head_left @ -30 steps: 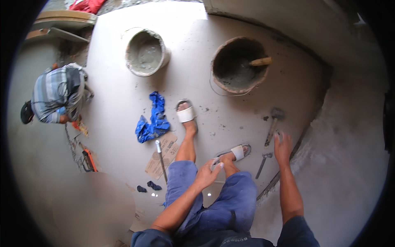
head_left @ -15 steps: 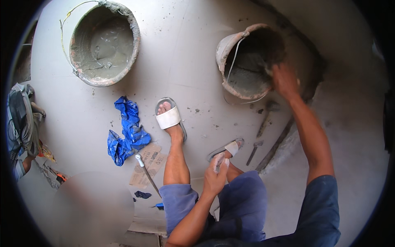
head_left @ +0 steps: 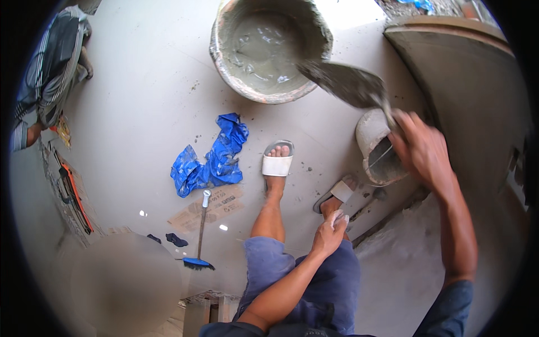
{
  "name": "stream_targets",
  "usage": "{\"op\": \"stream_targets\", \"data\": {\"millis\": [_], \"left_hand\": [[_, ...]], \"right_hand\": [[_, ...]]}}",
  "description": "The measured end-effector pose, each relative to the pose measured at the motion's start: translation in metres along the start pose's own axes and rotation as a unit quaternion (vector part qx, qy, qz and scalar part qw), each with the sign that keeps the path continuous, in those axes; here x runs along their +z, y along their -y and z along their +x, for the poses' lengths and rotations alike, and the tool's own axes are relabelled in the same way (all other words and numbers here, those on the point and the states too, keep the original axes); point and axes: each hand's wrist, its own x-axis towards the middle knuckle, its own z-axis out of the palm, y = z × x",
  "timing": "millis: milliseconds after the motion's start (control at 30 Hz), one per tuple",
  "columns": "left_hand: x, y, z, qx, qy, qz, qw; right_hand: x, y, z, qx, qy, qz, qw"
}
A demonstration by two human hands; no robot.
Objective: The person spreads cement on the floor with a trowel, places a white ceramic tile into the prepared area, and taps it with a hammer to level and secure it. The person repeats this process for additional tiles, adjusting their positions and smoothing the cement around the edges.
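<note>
Up top, centre frame, a big mortar tub (head_left: 264, 48) holds grey mix. Right of centre sits a smaller bucket (head_left: 375, 147). The right hand (head_left: 422, 147), at mid right, is clenched around the handle of a mortar-smeared trowel (head_left: 348, 84), whose blade reaches over the tub's rim. Lower centre, the left hand (head_left: 330, 231) rests loosely curled on the knee.

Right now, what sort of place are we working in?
Probably a building site during plastering or tiling: a large bucket of wet grey mortar, a mortar-loaded trowel in the right hand, and a bare concrete floor.
</note>
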Motion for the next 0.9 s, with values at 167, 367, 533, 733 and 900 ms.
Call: {"op": "stream_targets", "data": {"millis": [167,367,533,733,900], "left_hand": [[-0.010,-0.004,0.002,0.042,-0.013,-0.101,0.994],[-0.009,-0.010,-0.003,0.061,-0.011,-0.199,0.978],[-0.003,-0.008,-0.002,0.076,-0.031,-0.225,0.971],[0.005,0.008,0.002,0.066,-0.046,-0.192,0.978],[-0.008,-0.022,-0.013,0.027,-0.013,-0.130,0.991]], "right_hand": [[0.045,0.067,0.180,-0.020,0.020,-0.136,0.990],[0.109,0.143,0.225,0.058,0.115,-0.009,0.992],[0.124,0.130,0.192,0.129,0.118,0.229,0.958],[0.129,0.102,0.167,0.149,0.116,0.411,0.892],[0.129,0.083,0.150,0.127,0.089,0.450,0.879]]}}
